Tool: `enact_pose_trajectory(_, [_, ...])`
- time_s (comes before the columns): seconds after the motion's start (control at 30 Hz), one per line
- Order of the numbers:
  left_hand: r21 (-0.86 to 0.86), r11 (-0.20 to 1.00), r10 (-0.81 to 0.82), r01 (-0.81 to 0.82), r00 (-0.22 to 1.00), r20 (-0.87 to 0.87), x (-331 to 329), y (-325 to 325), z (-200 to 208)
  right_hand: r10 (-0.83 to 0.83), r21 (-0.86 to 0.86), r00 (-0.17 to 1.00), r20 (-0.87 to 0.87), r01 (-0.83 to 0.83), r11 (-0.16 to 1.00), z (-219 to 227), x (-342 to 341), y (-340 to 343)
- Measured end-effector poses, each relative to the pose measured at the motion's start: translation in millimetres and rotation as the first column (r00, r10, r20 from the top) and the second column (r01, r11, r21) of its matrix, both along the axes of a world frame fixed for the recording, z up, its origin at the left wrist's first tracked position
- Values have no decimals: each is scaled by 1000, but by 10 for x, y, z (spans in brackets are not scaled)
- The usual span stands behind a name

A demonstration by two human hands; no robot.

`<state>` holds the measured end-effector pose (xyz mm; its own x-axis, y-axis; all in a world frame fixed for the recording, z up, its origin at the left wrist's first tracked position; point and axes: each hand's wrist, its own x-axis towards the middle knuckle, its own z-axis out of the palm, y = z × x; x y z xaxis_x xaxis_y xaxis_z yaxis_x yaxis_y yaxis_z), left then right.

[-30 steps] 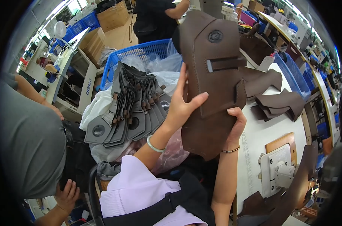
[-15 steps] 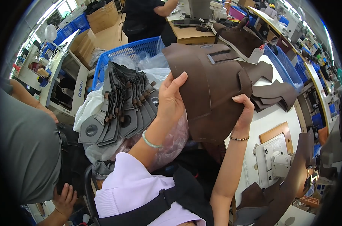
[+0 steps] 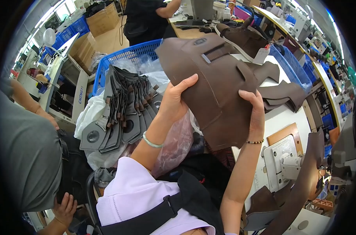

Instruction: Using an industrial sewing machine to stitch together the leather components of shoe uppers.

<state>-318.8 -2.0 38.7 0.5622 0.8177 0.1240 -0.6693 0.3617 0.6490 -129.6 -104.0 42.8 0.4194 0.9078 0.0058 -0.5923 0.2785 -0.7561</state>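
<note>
A worker in a lilac top (image 3: 142, 188) sits at a white table (image 3: 283, 121) in a busy workshop, with a co-worker in a grey shirt (image 3: 27, 152) close by on the left. A blue basket (image 3: 127, 51) stands ahead, and in front of it a fanned stack of grey parts (image 3: 135, 133) lies on clear plastic. A brown leather panel (image 3: 225, 94) is held up, tilted, between the worker's two hands, in front of the table's near edge. Beyond it are a brown shoe (image 3: 242, 39) with a white tag (image 3: 261, 56) and loose brown pieces (image 3: 283, 94) on the table.

The left hand (image 3: 176, 100) pinches the panel's left side, thumb on the face; the right hand (image 3: 255, 113) pinches the right side the same way. The fingers behind are mostly hidden, so how hard they press cannot be told. The panel bears a slot (image 3: 215, 55) and, smaller, a round emblem (image 3: 200, 41).

The likeliest trouble is a crease, should the hands push toward each other. If one thumb slipped, the panel could swing or drop toward the lap. A wide sweep of the left forearm might topple the fanned stack.
</note>
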Motion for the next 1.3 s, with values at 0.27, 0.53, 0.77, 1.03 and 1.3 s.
enact_pose_trajectory(0.27, [-8,977,209,-214,945,252,58,228,-141,-355,68,425,833,557,827,36,-53,-30])
enact_pose_trajectory(0.53, [-29,963,264,-266,925,273,130,172,-161,-381,299,165,910,378,876,197,-420,-106])
enact_pose_trajectory(0.77, [44,975,192,-218,925,327,132,140,-199,-273,216,175,946,287,933,218,-667,106])
enact_pose_trajectory(1.03, [72,971,198,-228,936,291,106,115,-247,-31,-40,424,905,156,987,245,-649,218])
enact_pose_trajectory(1.3, [-20,964,258,-264,923,285,98,221,-259,-46,1,83,995,481,877,227,-473,-154])
